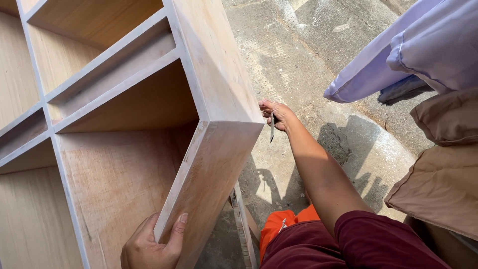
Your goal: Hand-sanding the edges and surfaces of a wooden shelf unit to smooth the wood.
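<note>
two hands worked on one pale wooden shelf unit (124,124) in the head view. the left hand (152,246) was closed round the lower front edge of its side panel, thumb on the outer face. the right hand (276,114) was shut on a thin metal blade (272,127) at the panel's far corner. bare concrete floor (298,60) lay open beside it; lilac cushions (423,45) and brown cushions (443,169) crowded the right.

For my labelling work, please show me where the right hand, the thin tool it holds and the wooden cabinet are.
right hand (278,113), head view, on the back of the hand.
thin tool (272,128), head view, on its narrow blade.
wooden cabinet (219,74), head view, on its outer side panel.
</note>
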